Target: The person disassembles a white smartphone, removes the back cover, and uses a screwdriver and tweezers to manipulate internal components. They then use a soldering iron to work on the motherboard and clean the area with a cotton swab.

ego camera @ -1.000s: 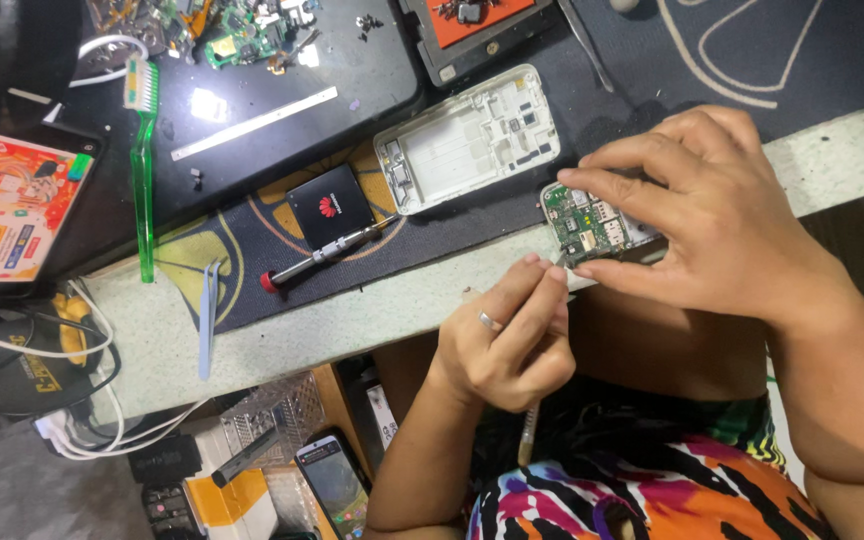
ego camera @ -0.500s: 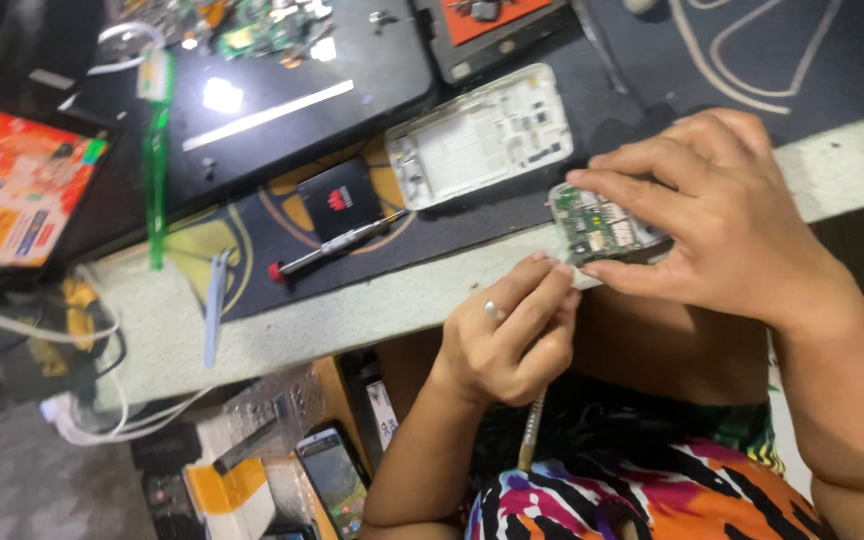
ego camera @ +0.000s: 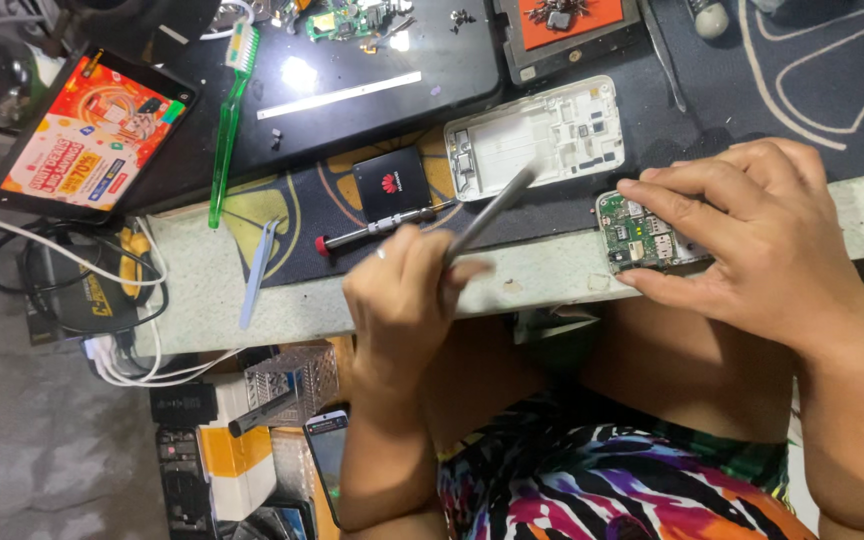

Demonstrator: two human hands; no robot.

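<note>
My right hand point(ego camera: 752, 240) presses a small green circuit board point(ego camera: 637, 235) onto the pale edge of the workbench point(ego camera: 552, 278), fingers spread over its right part. My left hand point(ego camera: 402, 300), with a ring on one finger, grips a thin grey metal tool point(ego camera: 492, 210) that is blurred by motion. The tool's tip points up and right, over the lower left corner of a white phone frame point(ego camera: 537, 135). A black battery point(ego camera: 390, 185) and a slim screwdriver with a red end point(ego camera: 382, 227) lie just above my left hand.
A green toothbrush point(ego camera: 227, 110) and grey tweezers point(ego camera: 257, 270) lie to the left. A lit tablet with an orange screen point(ego camera: 92, 130) leans at the far left beside cables point(ego camera: 102, 300). A black mat point(ego camera: 372, 70) and an orange parts tray point(ego camera: 567, 25) sit at the back.
My left hand has moved left, away from the circuit board, and swung the grey tool from pointing down to pointing up and right. My right hand stays on the board.
</note>
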